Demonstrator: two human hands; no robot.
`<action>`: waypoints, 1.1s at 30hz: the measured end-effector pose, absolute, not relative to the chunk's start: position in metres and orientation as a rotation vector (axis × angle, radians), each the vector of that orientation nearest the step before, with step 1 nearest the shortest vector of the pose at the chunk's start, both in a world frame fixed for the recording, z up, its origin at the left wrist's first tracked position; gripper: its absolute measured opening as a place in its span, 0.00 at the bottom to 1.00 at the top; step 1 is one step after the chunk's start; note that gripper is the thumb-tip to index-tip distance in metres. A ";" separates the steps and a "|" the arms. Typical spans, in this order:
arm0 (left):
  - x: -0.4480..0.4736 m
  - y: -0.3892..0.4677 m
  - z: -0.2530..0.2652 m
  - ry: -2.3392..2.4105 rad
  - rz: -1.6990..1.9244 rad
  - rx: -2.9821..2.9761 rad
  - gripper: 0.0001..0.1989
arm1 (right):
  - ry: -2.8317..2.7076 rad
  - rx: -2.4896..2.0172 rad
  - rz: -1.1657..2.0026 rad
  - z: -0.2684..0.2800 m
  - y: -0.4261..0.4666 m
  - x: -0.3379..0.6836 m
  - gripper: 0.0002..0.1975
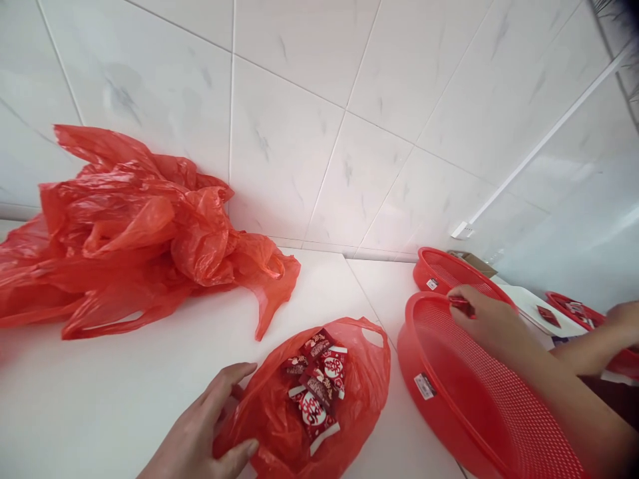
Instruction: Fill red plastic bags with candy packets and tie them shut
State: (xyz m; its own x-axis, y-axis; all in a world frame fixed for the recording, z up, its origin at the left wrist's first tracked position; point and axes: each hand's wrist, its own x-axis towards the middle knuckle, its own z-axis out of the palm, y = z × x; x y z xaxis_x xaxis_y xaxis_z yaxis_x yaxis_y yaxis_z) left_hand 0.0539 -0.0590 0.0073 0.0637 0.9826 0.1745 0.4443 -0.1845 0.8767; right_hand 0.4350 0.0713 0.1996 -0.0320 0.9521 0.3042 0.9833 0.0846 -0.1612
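My left hand [202, 426] is at the near left side of a red plastic bag [367, 406], its thumb and fingers curved round the film. The bag lies with its mouth spread, and several small red and brown snack packets [312, 409] are inside. My right hand [479, 313] is closed over the far rim of a red perforated plastic basket [429, 406]. A small, shiny red packet [460, 304] shows between its fingers, partly hidden by them. The visible inside of the basket shows no packets; my forearm covers part of it.
Crumpled red plastic bags [144, 239] are heaped on the white table [150, 372] against the tiled wall. Behind the near basket stands another red basket [462, 266]. At far right, another person's arm [622, 326] is by a red basket [559, 299] and a white tray [524, 306].
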 end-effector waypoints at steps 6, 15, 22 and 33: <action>0.056 -0.061 0.015 1.404 1.033 1.645 0.32 | -2.401 -1.091 -0.528 0.180 0.018 0.368 0.07; 0.056 -0.066 0.026 1.408 1.042 1.641 0.31 | -2.576 -1.226 -0.435 0.110 0.014 0.335 0.23; 0.056 -0.067 0.028 1.513 0.977 1.648 0.31 | -2.129 -1.521 -0.331 0.083 0.038 0.341 0.29; 0.013 -0.084 0.094 1.332 1.318 1.070 0.26 | -1.946 -1.245 1.032 0.149 0.027 0.345 0.18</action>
